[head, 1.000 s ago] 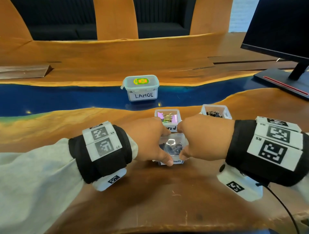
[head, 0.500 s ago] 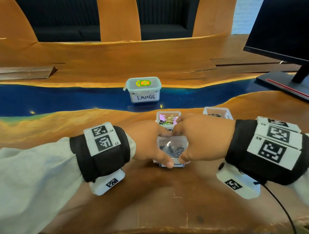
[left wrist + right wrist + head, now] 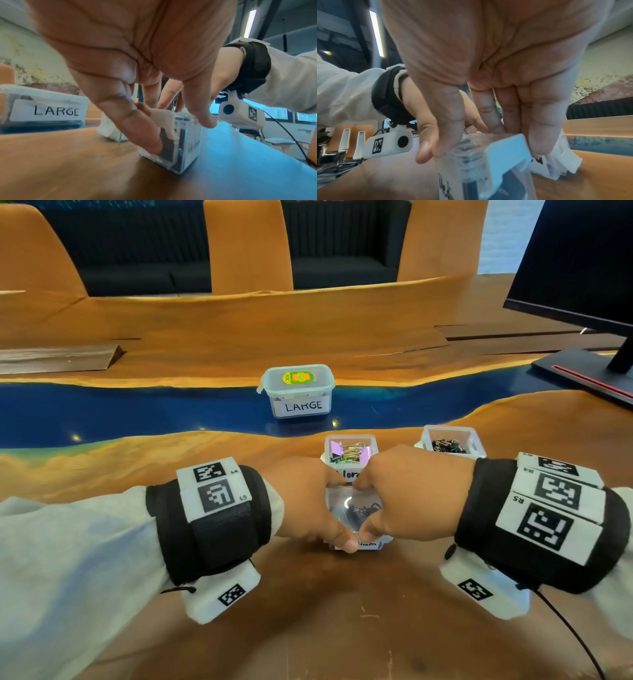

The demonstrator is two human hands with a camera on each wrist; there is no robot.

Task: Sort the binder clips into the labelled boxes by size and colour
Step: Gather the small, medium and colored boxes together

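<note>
At lower centre of the head view, both hands clamp the medium box [image 3: 354,513] on the desk [image 3: 308,628]: left hand [image 3: 308,501] and right hand [image 3: 407,494] press fingers on its lid, thumbs on the front, likely snapping it closed over the black clips [image 3: 359,510].

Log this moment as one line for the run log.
step: closing lid | left hand: holds clear plastic medium box | right hand: presses its lid | large box: lidded

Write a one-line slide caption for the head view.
Both hands, left and right, press the lid onto the medium box; the LARGE box stands closed behind.
</note>
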